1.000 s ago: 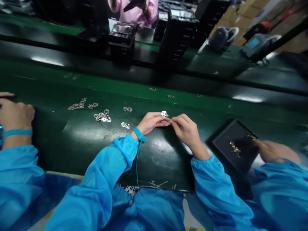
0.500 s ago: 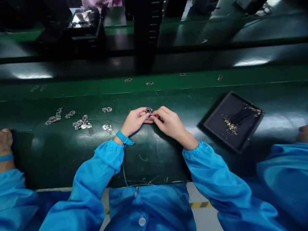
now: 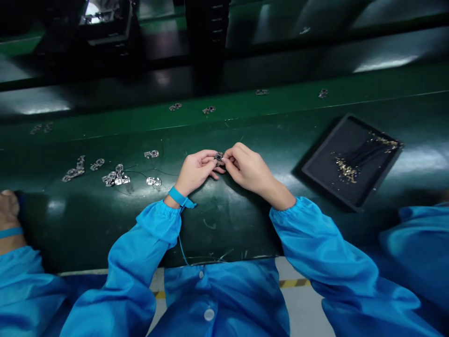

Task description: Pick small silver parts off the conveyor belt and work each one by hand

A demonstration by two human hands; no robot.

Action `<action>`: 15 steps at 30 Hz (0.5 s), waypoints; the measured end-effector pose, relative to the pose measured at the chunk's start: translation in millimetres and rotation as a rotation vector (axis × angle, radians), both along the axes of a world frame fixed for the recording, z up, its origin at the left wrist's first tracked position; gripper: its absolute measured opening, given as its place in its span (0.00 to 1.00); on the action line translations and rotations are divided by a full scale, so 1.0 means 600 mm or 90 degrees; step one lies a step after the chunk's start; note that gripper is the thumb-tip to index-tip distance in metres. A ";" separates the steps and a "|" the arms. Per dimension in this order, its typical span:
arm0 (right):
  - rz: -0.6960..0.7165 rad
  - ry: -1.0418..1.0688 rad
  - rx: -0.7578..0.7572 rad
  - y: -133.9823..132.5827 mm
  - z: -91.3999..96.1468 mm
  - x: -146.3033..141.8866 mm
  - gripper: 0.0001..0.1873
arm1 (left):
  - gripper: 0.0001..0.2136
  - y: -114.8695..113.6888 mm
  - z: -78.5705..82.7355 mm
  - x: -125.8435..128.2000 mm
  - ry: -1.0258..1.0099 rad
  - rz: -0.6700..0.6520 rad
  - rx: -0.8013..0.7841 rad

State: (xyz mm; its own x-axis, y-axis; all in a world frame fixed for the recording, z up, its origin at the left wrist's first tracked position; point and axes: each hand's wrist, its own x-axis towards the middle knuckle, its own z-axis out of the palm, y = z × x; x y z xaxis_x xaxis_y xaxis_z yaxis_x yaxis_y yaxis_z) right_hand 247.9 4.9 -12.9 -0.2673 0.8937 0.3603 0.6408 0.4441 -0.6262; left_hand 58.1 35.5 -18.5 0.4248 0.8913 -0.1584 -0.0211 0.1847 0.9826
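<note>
My left hand (image 3: 195, 171) and my right hand (image 3: 247, 167) meet over the green belt (image 3: 224, 220), fingers pinched together on one small metal part (image 3: 219, 157) held between them. The left wrist carries a blue strap (image 3: 179, 198) with a thin cord running down. To the left of my hands, several similar small metal parts (image 3: 115, 178) lie scattered on the belt. A black tray (image 3: 351, 161) with thin black wires and gold-tipped bits stands to the right of my right hand.
A co-worker's hand with a blue wristband (image 3: 9, 220) rests at the left edge, and another blue sleeve (image 3: 417, 243) is at the right. More small parts (image 3: 208, 110) lie farther up the belt. Stacked black trays (image 3: 206, 28) stand behind.
The view has tilted down, so the belt and tray sit higher in frame. My hands stay pinched on the small part. The co-worker's hand at the right has left the black tray.
</note>
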 end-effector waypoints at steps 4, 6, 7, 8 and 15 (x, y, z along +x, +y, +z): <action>0.005 0.007 -0.003 0.000 -0.002 0.000 0.04 | 0.12 0.001 0.002 0.000 -0.017 -0.003 0.002; 0.009 0.008 -0.005 0.000 -0.003 0.000 0.04 | 0.11 0.001 0.003 0.000 -0.019 -0.007 0.003; 0.011 0.008 -0.007 0.000 -0.004 0.000 0.04 | 0.11 0.001 0.003 0.000 -0.018 -0.007 0.002; 0.013 0.007 -0.010 0.000 -0.004 0.000 0.04 | 0.11 0.000 0.003 0.000 -0.017 -0.006 0.000; 0.010 0.006 -0.023 -0.001 -0.005 0.000 0.03 | 0.12 0.000 -0.005 -0.001 -0.026 -0.003 0.005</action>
State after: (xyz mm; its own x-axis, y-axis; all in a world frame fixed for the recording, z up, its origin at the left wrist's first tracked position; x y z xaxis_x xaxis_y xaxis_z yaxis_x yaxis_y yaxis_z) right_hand 247.7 4.4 -16.1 -0.2787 0.9019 0.3300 0.6275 0.4312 -0.6483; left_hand 57.7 35.4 -21.5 0.4355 0.8902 -0.1335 -0.0603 0.1768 0.9824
